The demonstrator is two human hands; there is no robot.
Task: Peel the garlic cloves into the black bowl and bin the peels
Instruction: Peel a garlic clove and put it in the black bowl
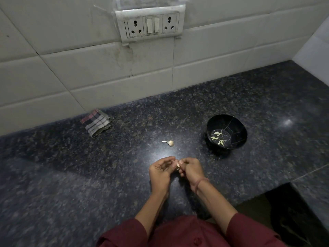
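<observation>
The left hand [160, 171] and right hand [191, 169] pinch one garlic clove [178, 164] between curled fingers [166, 159] above the tabletop [89, 175], peeling it; next, I think, it must drop into the black bowl [236, 125].

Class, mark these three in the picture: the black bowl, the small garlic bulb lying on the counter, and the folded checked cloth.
black bowl [235, 124], head view, bare inner wall.
garlic bulb [171, 143], head view, its round body.
checked cloth [97, 122], head view, middle of top fold.
</observation>
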